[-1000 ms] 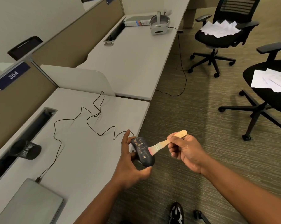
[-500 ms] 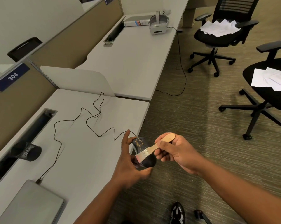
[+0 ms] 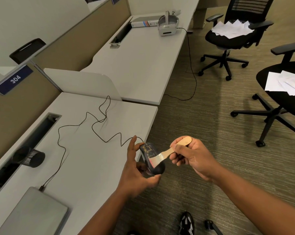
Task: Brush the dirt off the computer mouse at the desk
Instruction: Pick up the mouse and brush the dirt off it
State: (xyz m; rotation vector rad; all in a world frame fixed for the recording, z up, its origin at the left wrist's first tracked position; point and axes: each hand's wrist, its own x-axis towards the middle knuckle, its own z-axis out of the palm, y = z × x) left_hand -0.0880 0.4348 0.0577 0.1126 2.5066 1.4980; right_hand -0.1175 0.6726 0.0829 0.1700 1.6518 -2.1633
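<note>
Left hand (image 3: 135, 173) is gripping the mouse (image 3: 151, 157) off the desk (image 3: 92, 167) edge, long axis running away from them. Right hand (image 3: 192, 156) is pinching the brush (image 3: 168, 152), bristles on it. Sign (image 3: 14, 79) is reading "304".

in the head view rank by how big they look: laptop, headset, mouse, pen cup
1. laptop, though it lies nearest the camera and is partly cut off
2. pen cup and headset look alike; the headset is farther away
3. mouse, partly covered

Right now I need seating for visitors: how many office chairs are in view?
2. One office chair stands far right near the far desk, the other at the right edge, partly cropped. Both have papers on their seats.
</note>
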